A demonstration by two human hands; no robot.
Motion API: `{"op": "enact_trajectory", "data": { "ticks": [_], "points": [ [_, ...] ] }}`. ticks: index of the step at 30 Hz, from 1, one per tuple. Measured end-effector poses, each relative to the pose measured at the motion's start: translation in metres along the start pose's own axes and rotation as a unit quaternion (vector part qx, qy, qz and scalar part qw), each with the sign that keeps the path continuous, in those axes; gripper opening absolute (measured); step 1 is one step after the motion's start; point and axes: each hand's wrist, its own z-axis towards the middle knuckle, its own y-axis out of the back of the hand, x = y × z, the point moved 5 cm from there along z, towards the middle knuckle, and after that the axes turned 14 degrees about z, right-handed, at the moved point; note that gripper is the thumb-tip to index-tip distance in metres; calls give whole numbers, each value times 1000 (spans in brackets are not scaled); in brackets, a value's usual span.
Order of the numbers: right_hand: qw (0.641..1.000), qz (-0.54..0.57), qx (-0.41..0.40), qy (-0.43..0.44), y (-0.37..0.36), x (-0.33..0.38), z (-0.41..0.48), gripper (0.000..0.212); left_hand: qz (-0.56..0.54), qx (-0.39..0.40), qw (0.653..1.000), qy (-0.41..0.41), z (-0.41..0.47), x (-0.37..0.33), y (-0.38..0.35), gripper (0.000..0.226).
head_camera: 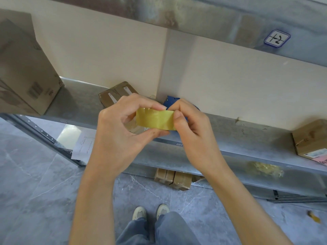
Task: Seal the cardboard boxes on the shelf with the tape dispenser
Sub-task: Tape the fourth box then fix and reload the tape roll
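Both hands meet at mid-frame over the front lip of the metal shelf (247, 144), closed on a roll of yellowish packing tape (155, 121). The left hand (122, 131) cradles the roll from below and the side, thumb under it and fingertips curled over its top edge; the right hand (192, 128) pinches at the roll's right end, thumb and forefinger pressed to the tape surface as if picking for the loose end. Both forearms rise from the bottom of the view and converge, wrists bent slightly inward. Just behind the right hand's knuckles a blue tape dispenser (169, 101) shows in part; whether it lies on the shelf or is joined to the roll cannot be told. This looks like a preparatory step: freeing the tape's end or readying the roll for the dispenser, with no sealing begun here. The next move likely calls for a fingernail under the tape edge and a steady peel while the left hand keeps the roll from turning. A small cardboard box (115, 95) sits on the shelf just behind the hands, a large cardboard box (23, 68) stands at far left, and another box (311, 138) lies at the right edge.
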Motion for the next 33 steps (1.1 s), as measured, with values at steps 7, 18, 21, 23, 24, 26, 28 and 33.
{"op": "enact_trajectory", "data": {
  "ticks": [7,18,21,23,24,26,28,33],
  "points": [
    [1000,-13,9,5,-3,-1,1,23,-4,-3,1000,6,1,3,-2,37],
    [1000,-10,27,-4,-1,-2,1,22,-2,2,1000,-5,1,4,-1,35],
    [999,-16,29,-1,-2,-4,0,22,-5,1,1000,-4,1,5,-2,34],
    [999,-20,32,2,-2,-3,0,21,-6,1,1000,-2,0,6,-2,36],
    [999,-21,35,3,-3,-3,0,20,-4,1,1000,-2,0,6,-2,37],
    [999,-20,40,2,-2,-3,0,22,0,3,1000,1,0,7,-1,39],
    [999,-11,47,1,-1,-3,0,25,-4,6,1000,6,0,8,0,39],
    [999,-4,52,-11,-3,-1,1,28,-9,8,1000,6,1,8,1,37]
  ]
}}
